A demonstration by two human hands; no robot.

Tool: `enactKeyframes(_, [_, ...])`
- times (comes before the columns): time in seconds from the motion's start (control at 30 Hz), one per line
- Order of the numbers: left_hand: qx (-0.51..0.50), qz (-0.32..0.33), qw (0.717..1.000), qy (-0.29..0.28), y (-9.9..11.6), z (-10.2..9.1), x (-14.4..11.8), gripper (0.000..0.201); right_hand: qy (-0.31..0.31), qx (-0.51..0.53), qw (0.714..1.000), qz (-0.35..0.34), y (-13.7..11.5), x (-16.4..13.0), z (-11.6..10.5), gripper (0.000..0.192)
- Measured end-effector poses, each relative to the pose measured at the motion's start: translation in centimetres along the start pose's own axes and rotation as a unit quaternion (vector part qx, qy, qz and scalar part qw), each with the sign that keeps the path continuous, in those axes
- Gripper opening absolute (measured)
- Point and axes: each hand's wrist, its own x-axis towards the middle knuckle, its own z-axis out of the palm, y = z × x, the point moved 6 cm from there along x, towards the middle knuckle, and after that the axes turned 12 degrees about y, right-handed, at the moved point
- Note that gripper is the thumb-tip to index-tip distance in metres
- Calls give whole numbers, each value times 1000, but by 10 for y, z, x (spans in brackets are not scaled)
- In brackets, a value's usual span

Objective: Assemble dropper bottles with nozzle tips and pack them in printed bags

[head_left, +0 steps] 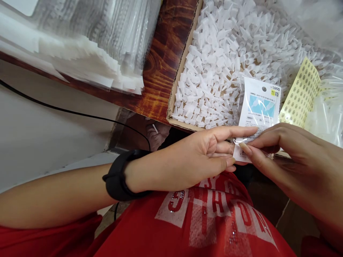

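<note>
At centre right, the right hand (297, 157) pinches a probably light, slick, bendable carded packet (259, 105), best held by its edges; the left hand (193, 160) touches it, grip unclear.

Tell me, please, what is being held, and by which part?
The printed packet: left hand and right hand both hold it by its lower end.

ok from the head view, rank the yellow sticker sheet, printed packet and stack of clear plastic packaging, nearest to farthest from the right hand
From the right hand:
1. printed packet: touching its fingers
2. yellow sticker sheet: just beyond the hand
3. stack of clear plastic packaging: far off, upper left
</note>
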Motion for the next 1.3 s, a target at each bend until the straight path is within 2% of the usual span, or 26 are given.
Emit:
enactKeyframes(0.23, [24, 24, 999, 5, 1, 1, 2, 61, -26, 14, 999, 33, 4, -1, 1, 13])
enactKeyframes(0.5, [17, 19, 1000, 2, -3, 1, 1, 58, -28, 15, 999, 44, 2, -2, 2, 15])
enactKeyframes(0.77, [8, 64, 998, -11, -4, 3, 0, 64, -22, 23, 999, 43, 4, -1, 3, 12])
enactKeyframes(0.93, [52, 71, 996, 4, -6, 1, 0, 64, -24, 18, 999, 38, 3, -3, 4, 13])
enactKeyframes(1.07, [85, 100, 991, 37, -3, 0, -1, 53, -15, 6, 999, 28, 2, -2, 4, 13])
enactKeyframes(1.3, [89, 114, 987, 72, 4, -1, -4, 45, -1, 6, 1000, 16, -2, 0, 2, 12])
